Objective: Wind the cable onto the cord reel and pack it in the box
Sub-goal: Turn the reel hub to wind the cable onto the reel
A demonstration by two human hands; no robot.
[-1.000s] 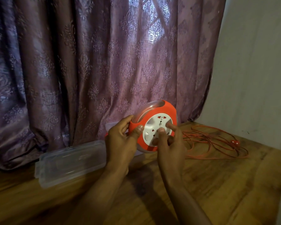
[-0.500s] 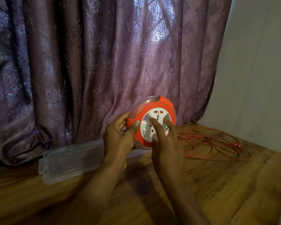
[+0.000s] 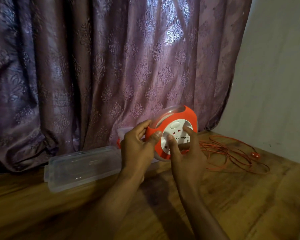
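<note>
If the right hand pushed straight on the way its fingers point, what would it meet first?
The right hand already has its fingertips on the reel's white socket face, so that comes first; behind it, likely the curtain.

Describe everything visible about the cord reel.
The cord reel is a round disc with an orange shell, a clear plastic rim and a white socket face carrying a white oval button. It is held off the wooden table, tilted, face toward the camera. The left hand grips its left edge, thumb on the orange front. The right hand has its fingers on the white face. The orange cable lies mostly loose on the table to its right.
</note>
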